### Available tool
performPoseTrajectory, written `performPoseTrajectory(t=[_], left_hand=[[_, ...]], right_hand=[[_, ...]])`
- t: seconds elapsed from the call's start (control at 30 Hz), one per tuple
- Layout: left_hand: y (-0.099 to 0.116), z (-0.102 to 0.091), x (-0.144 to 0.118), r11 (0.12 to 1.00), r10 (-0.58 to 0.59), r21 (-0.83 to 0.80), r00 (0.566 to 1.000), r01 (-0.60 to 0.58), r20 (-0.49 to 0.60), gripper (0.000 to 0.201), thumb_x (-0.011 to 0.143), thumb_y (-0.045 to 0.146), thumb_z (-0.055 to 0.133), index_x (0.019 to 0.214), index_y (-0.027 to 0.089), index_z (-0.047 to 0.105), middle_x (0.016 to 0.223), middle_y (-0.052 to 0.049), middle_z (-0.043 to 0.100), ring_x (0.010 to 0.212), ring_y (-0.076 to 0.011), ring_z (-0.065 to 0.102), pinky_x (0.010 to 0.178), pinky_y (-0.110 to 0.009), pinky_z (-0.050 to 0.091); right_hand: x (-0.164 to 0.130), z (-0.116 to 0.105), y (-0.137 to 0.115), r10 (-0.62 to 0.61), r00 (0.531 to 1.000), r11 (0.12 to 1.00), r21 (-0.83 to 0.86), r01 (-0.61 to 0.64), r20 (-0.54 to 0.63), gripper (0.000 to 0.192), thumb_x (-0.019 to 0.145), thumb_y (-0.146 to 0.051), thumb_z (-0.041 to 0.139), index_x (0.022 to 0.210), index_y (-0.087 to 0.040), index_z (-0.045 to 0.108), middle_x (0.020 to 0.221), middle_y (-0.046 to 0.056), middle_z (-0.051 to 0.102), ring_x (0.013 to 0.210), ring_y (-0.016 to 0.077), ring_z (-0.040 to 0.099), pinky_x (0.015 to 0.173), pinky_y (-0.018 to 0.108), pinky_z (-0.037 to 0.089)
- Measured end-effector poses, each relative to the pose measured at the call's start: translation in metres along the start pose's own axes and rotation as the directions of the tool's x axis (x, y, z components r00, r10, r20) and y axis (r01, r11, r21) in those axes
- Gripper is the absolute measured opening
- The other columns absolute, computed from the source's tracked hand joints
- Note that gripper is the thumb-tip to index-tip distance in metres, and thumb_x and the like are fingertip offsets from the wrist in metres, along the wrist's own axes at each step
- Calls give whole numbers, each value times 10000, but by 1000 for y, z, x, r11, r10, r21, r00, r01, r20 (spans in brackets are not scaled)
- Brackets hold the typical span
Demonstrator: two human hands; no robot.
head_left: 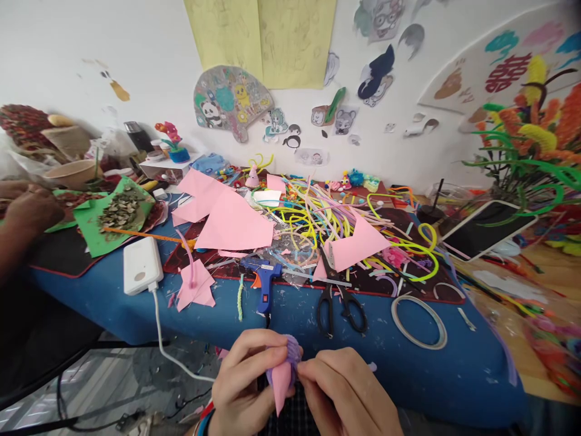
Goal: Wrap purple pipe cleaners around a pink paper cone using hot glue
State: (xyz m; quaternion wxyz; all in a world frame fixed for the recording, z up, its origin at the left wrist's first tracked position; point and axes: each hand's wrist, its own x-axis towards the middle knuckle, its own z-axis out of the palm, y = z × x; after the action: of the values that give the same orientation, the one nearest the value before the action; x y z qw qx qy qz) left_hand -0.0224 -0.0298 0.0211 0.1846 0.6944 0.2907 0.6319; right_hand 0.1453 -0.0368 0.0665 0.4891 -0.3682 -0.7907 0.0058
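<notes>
Low in the middle, my left hand (247, 378) wraps its fingers round a small purple fuzzy pipe-cleaner craft piece (293, 351). A pointed pink paper cone (282, 381) sits on the front of it, its tip downward. Thumb and finger of my right hand (340, 387) pinch the right edge of the same craft piece; the fingers hide the exact spot. Just beyond my hands, on the blue-covered table (295, 315), lie a blue hot glue gun (267, 281) and open black-handled scissors (338, 303).
Pink paper sheets (236, 221) and a pile of colourful pipe cleaners (313, 209) spread over the middle. A tape ring (419, 322) lies right, near a leaning tablet (488, 227). Left are a white power bank (142, 266) and another person's hand (34, 209) by green paper (93, 227).
</notes>
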Motion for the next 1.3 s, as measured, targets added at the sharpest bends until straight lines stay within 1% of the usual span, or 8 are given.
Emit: performPoseTrajectory(t=[0.3,0.57,0.8,0.97,1.07,1.17,1.23,1.3], left_hand=[[-1,-2,-2,1000,-11,18,1000,10,23,358,938,210,708,1296,207,691,1087,-89,717,906,-211,760,713,-294,684],[0,-1,9,996,-81,-48,997,81,0,298,932,334,712,1195,197,736,969,-88,730,831,-204,730,695,-288,644],[-3,-2,4,986,-149,-75,988,151,35,527,921,470,704,1382,219,655,1036,-107,750,879,-220,720,725,-295,630],[-4,-4,9,988,-110,-100,990,119,91,420,892,462,742,1227,210,732,1007,-98,733,819,-205,732,683,-275,634],[-5,-6,14,995,-65,-71,992,73,106,374,886,449,754,1165,199,746,969,-96,747,816,-207,732,680,-271,634],[-5,-5,14,994,-69,-74,992,77,104,348,874,432,772,1124,190,755,949,-93,755,800,-204,741,689,-268,640],[-5,-1,10,987,-91,-128,993,100,72,397,847,412,805,1169,190,737,951,-94,760,796,-212,750,677,-272,647],[-5,2,5,969,-134,-208,991,135,20,539,819,399,835,1296,207,674,979,-99,767,783,-219,762,665,-284,658]], right_hand=[[-1,4,1,-33,999,999,-35,32,-21,159,1020,-92,531,930,-141,653,688,51,730,579,163,691,575,258,577],[-7,1,9,30,998,987,157,-39,61,128,992,-59,555,1011,-142,651,772,64,712,649,164,648,605,270,555],[-9,3,12,70,997,978,197,-74,29,147,1024,-104,528,1028,-159,665,809,58,706,689,159,659,637,256,560],[-7,1,12,35,999,980,194,-42,38,153,1022,-99,528,992,-160,665,777,50,706,661,151,658,618,252,562],[-5,-1,12,28,999,981,192,-36,43,172,1035,-112,504,985,-163,661,773,50,712,659,148,661,610,252,568],[-3,-2,12,28,999,982,187,-35,39,198,1050,-129,479,974,-173,656,756,45,715,647,145,670,598,248,572],[-2,-2,12,17,999,985,169,-22,30,213,1061,-141,464,963,-176,650,744,43,717,642,143,677,597,245,572],[-1,-2,11,-10,1000,990,141,9,7,230,1072,-155,449,957,-180,646,735,38,722,637,138,685,604,238,578]])
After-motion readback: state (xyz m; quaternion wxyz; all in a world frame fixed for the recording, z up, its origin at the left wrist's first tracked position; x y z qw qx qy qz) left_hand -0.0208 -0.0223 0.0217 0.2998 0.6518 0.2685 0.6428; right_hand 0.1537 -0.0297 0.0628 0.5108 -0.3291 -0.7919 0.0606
